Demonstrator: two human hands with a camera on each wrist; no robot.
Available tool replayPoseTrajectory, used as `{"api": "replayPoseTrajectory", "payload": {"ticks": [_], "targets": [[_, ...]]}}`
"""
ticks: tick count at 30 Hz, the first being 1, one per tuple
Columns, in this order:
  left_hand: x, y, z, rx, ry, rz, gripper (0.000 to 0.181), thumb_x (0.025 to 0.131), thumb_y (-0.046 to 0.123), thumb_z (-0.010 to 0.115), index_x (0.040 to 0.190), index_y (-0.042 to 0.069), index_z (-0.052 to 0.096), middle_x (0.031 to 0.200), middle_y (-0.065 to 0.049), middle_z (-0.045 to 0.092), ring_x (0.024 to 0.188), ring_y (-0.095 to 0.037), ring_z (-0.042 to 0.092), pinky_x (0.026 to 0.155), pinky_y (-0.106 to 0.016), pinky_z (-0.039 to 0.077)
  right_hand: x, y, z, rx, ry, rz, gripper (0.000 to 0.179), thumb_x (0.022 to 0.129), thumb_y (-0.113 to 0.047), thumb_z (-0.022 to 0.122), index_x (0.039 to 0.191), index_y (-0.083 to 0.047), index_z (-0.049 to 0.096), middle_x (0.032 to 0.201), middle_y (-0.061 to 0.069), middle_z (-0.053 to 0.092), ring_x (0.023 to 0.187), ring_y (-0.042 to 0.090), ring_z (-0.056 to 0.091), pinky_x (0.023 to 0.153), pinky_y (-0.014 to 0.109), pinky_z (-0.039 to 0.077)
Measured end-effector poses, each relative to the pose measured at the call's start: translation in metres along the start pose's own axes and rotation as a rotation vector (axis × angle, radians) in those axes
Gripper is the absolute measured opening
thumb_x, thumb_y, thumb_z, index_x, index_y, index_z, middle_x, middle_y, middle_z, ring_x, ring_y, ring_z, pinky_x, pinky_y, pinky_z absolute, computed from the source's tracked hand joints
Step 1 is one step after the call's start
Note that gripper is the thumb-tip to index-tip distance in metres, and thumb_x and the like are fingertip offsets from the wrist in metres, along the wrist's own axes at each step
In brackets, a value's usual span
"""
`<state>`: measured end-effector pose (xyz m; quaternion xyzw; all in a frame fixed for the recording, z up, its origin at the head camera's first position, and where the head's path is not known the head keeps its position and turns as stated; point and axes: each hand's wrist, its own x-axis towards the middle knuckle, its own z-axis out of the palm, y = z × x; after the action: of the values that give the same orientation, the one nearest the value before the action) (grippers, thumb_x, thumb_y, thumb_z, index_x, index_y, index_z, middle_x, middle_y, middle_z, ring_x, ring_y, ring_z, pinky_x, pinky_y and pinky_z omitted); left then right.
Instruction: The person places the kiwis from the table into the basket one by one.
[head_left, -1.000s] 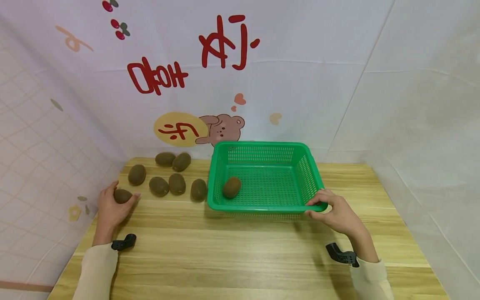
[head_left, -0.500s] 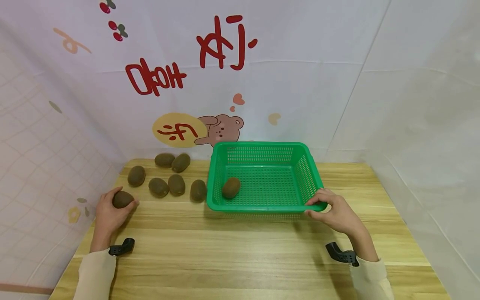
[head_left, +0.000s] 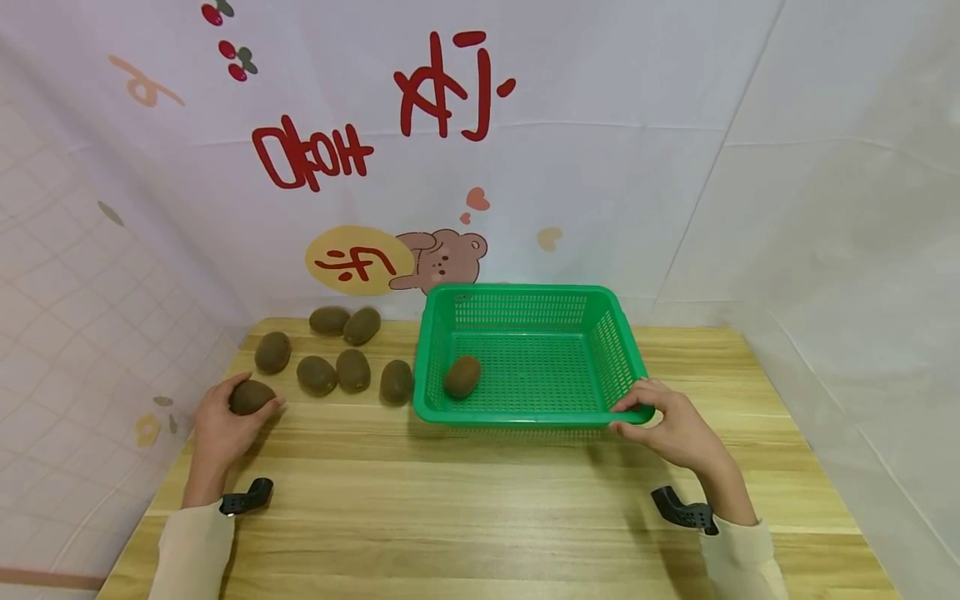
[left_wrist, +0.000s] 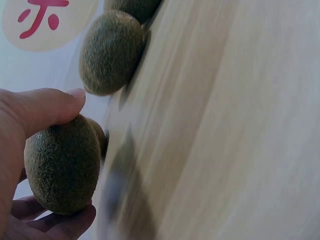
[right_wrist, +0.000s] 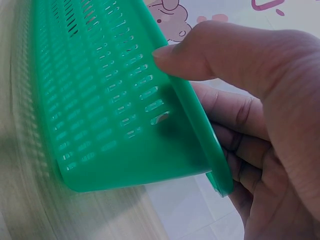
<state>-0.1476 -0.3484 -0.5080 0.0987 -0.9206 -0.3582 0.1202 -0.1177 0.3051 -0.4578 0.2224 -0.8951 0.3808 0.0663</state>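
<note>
A brown fuzzy kiwi (left_wrist: 62,167) sits between the thumb and fingers of my left hand (head_left: 221,425), at the left end of the table. In the left wrist view the thumb lies over its top and the fingertips are beneath. At the near right corner of a green plastic basket (head_left: 525,417), my right hand (head_left: 675,425) pinches the rim, thumb outside and fingers inside. One kiwi (head_left: 462,377) lies in the basket, toward its left side.
Several more kiwis lie on the wooden table (head_left: 450,517) left of the basket; one kiwi (head_left: 397,382) is right beside its wall. A white printed cloth (head_left: 600,167) hangs behind the table, and cloth also lines the sides.
My left hand has shifted slightly with the kiwi, which now shows more fully between thumb and fingers. My right hand and the basket stay where they were.
</note>
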Motion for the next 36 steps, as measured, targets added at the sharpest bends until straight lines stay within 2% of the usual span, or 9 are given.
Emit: {"api": "replayPoseTrajectory", "payload": {"ticks": [7, 14, 19, 27, 36], "targets": [[-0.003, 0.014, 0.0, 0.012, -0.003, 0.039, 0.08, 0.09, 0.038, 0.079, 0.152, 0.0, 0.045, 0.145, -0.036, 0.046, 0.129, -0.055, 0.045, 0.098, -0.069, 0.042, 0.001, -0.002, 0.001, 0.012, 0.008, -0.015, 0.021, 0.084, -0.012, 0.086, 0.094, -0.027, 0.075, 0.091, -0.009, 0.065, 0.089, 0.006, 0.055, 0.083, 0.018, 0.045], [-0.004, 0.027, 0.001, -0.014, -0.021, 0.057, 0.078, 0.09, 0.036, 0.079, 0.152, 0.002, 0.046, 0.149, -0.036, 0.044, 0.13, -0.054, 0.045, 0.096, -0.067, 0.044, 0.001, -0.001, 0.0, -0.001, -0.001, -0.004, 0.021, 0.084, -0.013, 0.086, 0.094, -0.027, 0.075, 0.092, -0.011, 0.065, 0.089, 0.004, 0.054, 0.082, 0.016, 0.045], [-0.004, 0.036, 0.004, -0.029, -0.006, 0.093, 0.075, 0.089, 0.034, 0.081, 0.149, 0.0, 0.05, 0.147, -0.035, 0.047, 0.129, -0.052, 0.047, 0.094, -0.064, 0.044, 0.001, -0.001, 0.0, -0.001, 0.004, -0.011, 0.022, 0.084, -0.012, 0.086, 0.094, -0.028, 0.075, 0.091, -0.011, 0.065, 0.088, 0.005, 0.054, 0.082, 0.016, 0.045], [-0.005, 0.056, 0.007, -0.06, -0.009, 0.119, 0.075, 0.088, 0.037, 0.082, 0.149, 0.005, 0.051, 0.149, -0.031, 0.047, 0.132, -0.051, 0.046, 0.096, -0.064, 0.045, 0.002, -0.005, -0.002, 0.005, 0.003, 0.001, 0.022, 0.084, -0.012, 0.086, 0.094, -0.028, 0.075, 0.091, -0.01, 0.065, 0.087, 0.005, 0.054, 0.08, 0.017, 0.046], [-0.006, 0.076, 0.018, -0.082, 0.034, 0.228, 0.07, 0.084, 0.029, 0.087, 0.142, 0.004, 0.057, 0.137, -0.024, 0.057, 0.123, -0.042, 0.054, 0.091, -0.056, 0.047, 0.002, -0.004, -0.003, 0.002, 0.001, 0.006, 0.023, 0.083, -0.012, 0.086, 0.094, -0.028, 0.075, 0.091, -0.01, 0.064, 0.088, 0.004, 0.054, 0.081, 0.015, 0.044]]}}
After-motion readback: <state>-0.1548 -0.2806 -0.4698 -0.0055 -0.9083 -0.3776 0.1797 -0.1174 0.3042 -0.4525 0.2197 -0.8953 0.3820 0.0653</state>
